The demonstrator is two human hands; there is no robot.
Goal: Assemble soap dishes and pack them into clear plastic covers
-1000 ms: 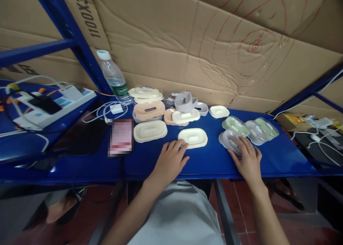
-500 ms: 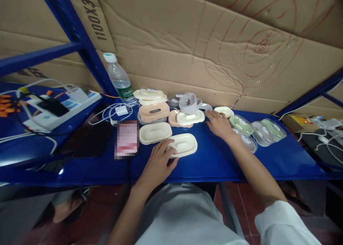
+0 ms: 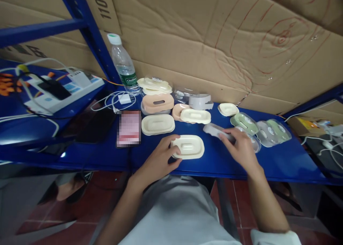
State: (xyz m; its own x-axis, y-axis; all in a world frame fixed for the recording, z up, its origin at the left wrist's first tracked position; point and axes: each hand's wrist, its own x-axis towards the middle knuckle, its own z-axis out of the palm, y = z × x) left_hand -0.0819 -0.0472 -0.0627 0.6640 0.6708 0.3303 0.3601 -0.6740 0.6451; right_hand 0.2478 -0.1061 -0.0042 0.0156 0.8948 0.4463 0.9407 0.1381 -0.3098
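Observation:
My left hand has its thumb and fingers curled round the left end of a cream oval plastic dish near the table's front edge. In my right hand is a grey oval plastic piece, tilted, just above the table and to the right of that dish. Its right end is hidden by my fingers. Behind the dish, another cream oval piece overlaps a peach one. A pale cream dish sits to the left.
A phone, a charger with cable and a water bottle stand left. Peach, grey and cream pieces line the back. Clear-covered green and grey pieces lie right. Cardboard walls the back.
My right hand has picked up a grey oval piece from the back and drawn it nearer, to the right. My left hand stays at the cream dish. The view has shifted slightly.

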